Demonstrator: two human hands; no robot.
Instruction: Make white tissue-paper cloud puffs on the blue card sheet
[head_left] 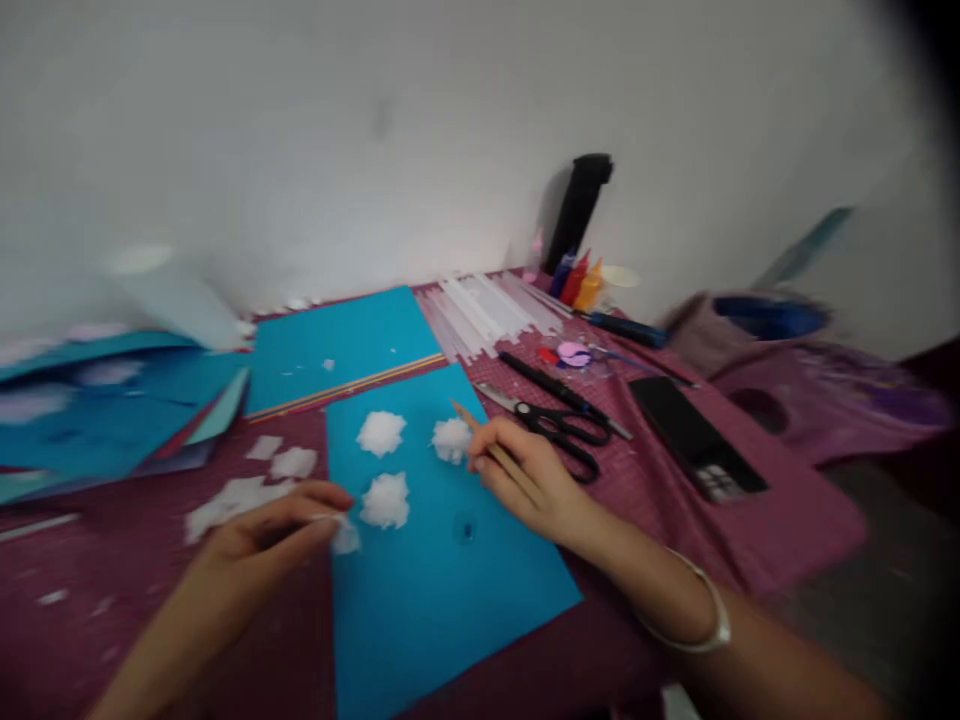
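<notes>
Between the thumb and fingers of my left hand (259, 545) is a small white paper piece (346, 536), held over the left edge of a blue sheet (450, 620). My right hand (536, 480) is closed around a thin wooden stick (517, 474), its tip pointing up and left. Just left of that hand sits a fluffy white paper tuft (451, 440). Two more tufts, an upper one (381, 432) and a lower one (385, 500), stand on the sheet's left half. A small dark wet-looking spot (468, 530) shows lower on the sheet.
Loose white paper squares (240, 500) lie left of the sheet. Black scissors (562, 425), a black pen (551, 385) and a phone (697, 435) lie to the right. White strips (487, 310) and colored bottles (577, 280) are at the back. Folded blue papers (112, 410) sit far left.
</notes>
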